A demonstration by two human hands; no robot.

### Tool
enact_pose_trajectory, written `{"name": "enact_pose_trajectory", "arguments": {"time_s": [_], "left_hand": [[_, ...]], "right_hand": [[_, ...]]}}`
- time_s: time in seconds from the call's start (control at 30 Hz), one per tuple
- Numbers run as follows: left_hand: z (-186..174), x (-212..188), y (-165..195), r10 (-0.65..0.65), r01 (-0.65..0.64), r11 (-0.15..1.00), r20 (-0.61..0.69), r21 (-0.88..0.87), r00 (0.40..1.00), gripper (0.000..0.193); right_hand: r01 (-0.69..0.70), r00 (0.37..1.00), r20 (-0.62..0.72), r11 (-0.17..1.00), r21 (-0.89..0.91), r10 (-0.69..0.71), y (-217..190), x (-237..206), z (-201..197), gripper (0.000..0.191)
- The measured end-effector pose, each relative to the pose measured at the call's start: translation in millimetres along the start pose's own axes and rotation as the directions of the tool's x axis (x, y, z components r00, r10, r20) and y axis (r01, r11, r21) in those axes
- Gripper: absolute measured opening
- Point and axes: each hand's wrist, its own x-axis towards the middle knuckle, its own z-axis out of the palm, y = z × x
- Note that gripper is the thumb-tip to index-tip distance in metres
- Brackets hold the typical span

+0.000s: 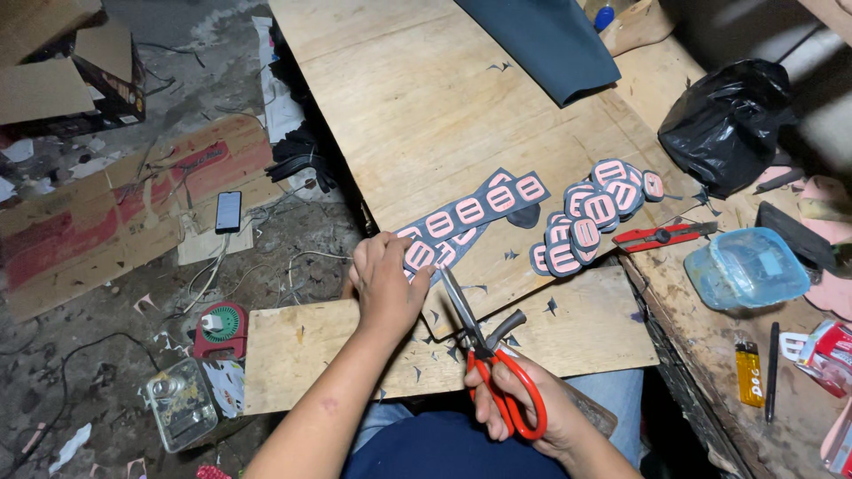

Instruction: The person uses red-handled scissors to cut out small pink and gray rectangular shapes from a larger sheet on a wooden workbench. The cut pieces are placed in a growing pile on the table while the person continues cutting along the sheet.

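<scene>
Strip (470, 213) under left hand (386, 284)

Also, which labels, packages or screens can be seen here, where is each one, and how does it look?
Label strip: dark, with pink rounded patches, on the wooden board, held by the left hand.
Cut labels: pile of rounded dark-and-pink pieces, right of the strip.
Phone: lit rectangular screen, on the floor at left.
Cardboard boxes: brown, top left.
Packet: red and white, right edge.
Plastic box: clear blue, on the right bench.
</scene>
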Motion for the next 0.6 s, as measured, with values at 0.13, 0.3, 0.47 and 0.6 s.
{"name": "enact_pose_trajectory", "arguments": {"time_s": [0.13,0.3,0.47,0.6], "left_hand": [[-2.1,-6.4,1.0,-0.169,0.213,0.92,0.157,-0.33,0.973,0.025],[-11.3,-22.4,15.8,-0.263,0.716,0.093,0.677,-0.692,0.688,0.019],[-19.4,-39.6,36.9,-0.245,0.717,-0.06,0.706,-0.695,0.664,0.023],[-20.4,-42.4,44.4,-0.255,0.688,0.001,0.666,-0.725,0.701,0.025]], "right_hand": [[0.034,0.993,-0.111,0.996,-0.084,-0.043,9.1,10.3,-9.5,0.044],[0.173,0.981,-0.048,0.956,-0.235,-0.189,19.9,22.9,-18.1,0.046],[0.21,0.974,-0.006,0.92,-0.331,-0.225,25.7,23.3,-17.4,0.045],[0.201,0.976,-0.016,0.922,-0.331,-0.218,21.7,21.3,-15.5,0.046]]}}
